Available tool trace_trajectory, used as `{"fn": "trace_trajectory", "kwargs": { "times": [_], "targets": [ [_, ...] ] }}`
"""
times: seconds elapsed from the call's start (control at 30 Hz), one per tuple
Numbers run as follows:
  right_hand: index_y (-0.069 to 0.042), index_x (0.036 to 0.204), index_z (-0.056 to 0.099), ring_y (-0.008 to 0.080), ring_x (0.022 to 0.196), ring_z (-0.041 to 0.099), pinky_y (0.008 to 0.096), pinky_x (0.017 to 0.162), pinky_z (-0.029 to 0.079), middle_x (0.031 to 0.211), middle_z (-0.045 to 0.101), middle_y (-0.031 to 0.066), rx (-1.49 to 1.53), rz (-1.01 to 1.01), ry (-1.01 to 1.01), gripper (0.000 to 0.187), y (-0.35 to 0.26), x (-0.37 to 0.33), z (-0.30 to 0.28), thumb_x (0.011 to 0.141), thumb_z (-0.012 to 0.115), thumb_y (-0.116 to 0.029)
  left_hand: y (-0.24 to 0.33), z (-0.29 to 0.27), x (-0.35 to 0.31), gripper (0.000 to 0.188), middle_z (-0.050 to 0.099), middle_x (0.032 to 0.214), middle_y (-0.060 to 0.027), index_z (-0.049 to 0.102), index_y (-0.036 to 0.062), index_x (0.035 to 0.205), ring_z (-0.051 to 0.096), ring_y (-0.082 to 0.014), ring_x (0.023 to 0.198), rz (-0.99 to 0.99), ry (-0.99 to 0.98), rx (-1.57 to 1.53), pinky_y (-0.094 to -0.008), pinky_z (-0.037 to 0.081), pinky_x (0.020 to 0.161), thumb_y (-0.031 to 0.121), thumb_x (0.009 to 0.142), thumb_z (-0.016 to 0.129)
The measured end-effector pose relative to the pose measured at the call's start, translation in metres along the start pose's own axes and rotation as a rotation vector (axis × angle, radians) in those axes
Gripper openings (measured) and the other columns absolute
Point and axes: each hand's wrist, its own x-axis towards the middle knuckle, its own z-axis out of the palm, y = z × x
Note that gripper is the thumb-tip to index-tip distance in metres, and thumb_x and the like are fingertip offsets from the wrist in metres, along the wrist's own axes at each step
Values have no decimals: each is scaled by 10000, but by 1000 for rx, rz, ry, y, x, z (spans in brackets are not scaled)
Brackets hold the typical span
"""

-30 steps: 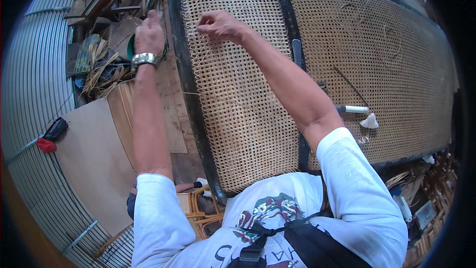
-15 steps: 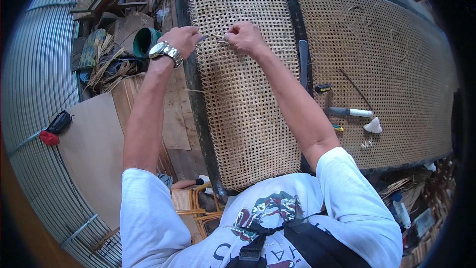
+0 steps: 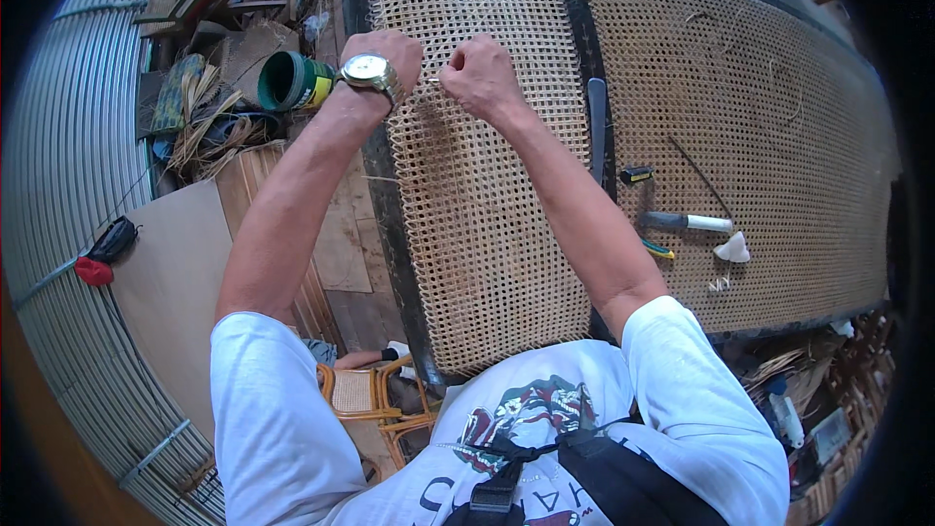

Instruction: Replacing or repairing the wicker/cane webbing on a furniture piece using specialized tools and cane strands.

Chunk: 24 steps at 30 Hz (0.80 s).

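A long dark frame (image 3: 375, 195) carries two woven cane panels; the left panel (image 3: 487, 205) lies under both hands. Both forearms stretch forward, elbows nearly straight, fists meeting near the panel's far edge. The left hand (image 3: 390, 54), a watch (image 3: 365, 69) on its wrist, and the right hand (image 3: 477, 76) are each pinched shut on a thin cane strand (image 3: 433, 81) between them.

Sunlit plank floor (image 3: 341, 253), corrugated metal wall (image 3: 68, 136).
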Motion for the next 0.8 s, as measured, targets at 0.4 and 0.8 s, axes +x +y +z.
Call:
{"fn": "trace_trajectory", "kwargs": {
  "times": [0.4, 0.8],
  "targets": [
    [-42, 816, 749, 282, 937, 629, 390, 874, 518, 950, 636, 154, 77, 127, -110, 182, -5, 0, 29, 823, 732, -223, -24, 36, 7, 364, 739, 973, -172, 768, 118, 974, 717, -344, 884, -250, -142, -442, -445, 557, 783, 459, 922, 652],
    [-118, 1077, 711, 284, 1067, 573, 410, 926, 491, 1147, 579, 137, 46, -127, 155, 276, -22, -19, 34, 841, 767, -250, -146, 40, -20, 330, 729, 956, -199, 710, 114, 1027, 703, -396, 908, -478, 303, -253, -497, 548, 782, 421, 955, 614]
  ]
}}
